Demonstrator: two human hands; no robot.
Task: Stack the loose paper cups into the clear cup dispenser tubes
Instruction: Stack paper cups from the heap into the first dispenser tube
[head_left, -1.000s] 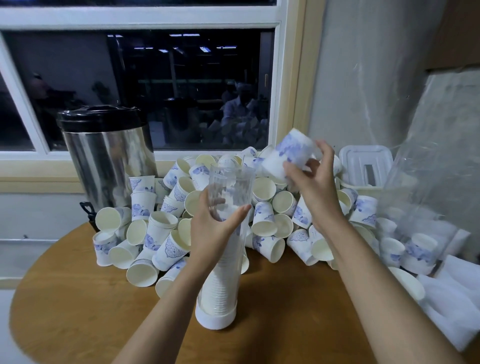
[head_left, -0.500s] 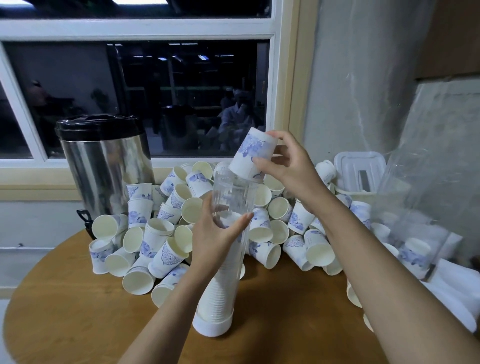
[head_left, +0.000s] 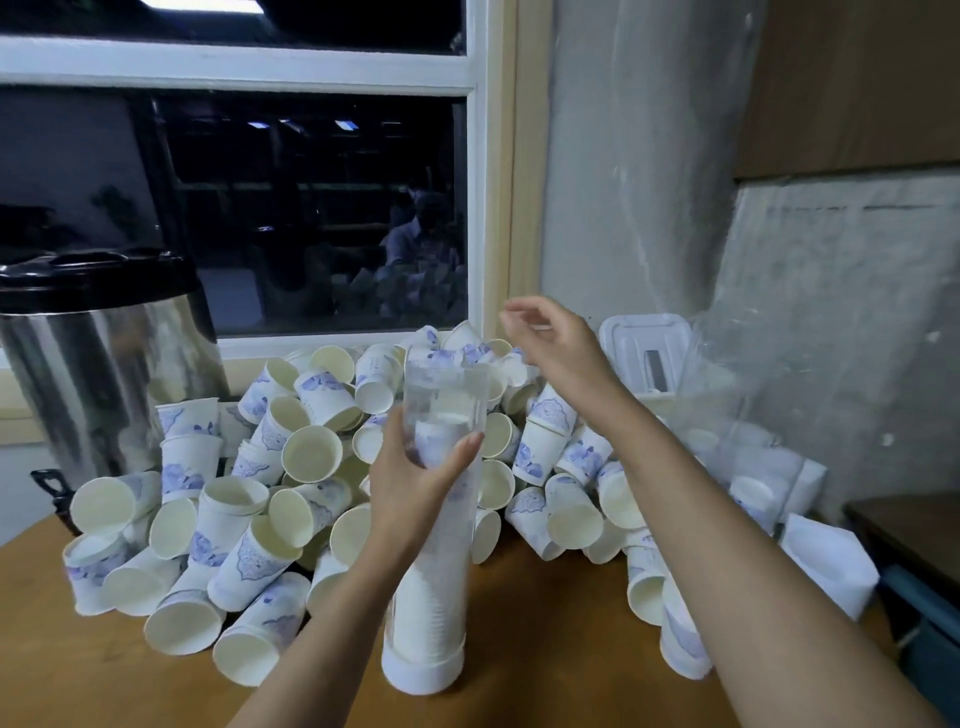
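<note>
Over the last half second the view was shifted slightly, while the brown table (head_left: 545, 649) and the wide pile of loose paper cups (head_left: 311, 452) at its back were left as they had been. The real change was made at the clear dispenser tube (head_left: 441, 551). A blue-patterned cup, previously held upside down at the tube's mouth by the right hand (head_left: 556, 340), was no longer in that hand. The hand was seen lifted above and to the right of the mouth, its fingers (head_left: 511, 312) loosely curled and holding nothing. A pale cup (head_left: 439, 428) was seen inside the upper part of the tube, so one more cup was judged stacked, with very many left in the pile.

The tube was stood on the table in front of the pile, leaning a little to the right at the top. It was gripped above its middle by the left hand (head_left: 415, 483), the fingers (head_left: 467, 447) wrapped round it. A nested white stack (head_left: 426, 613) filled its lower part, above a white base cap (head_left: 422, 667).
</note>
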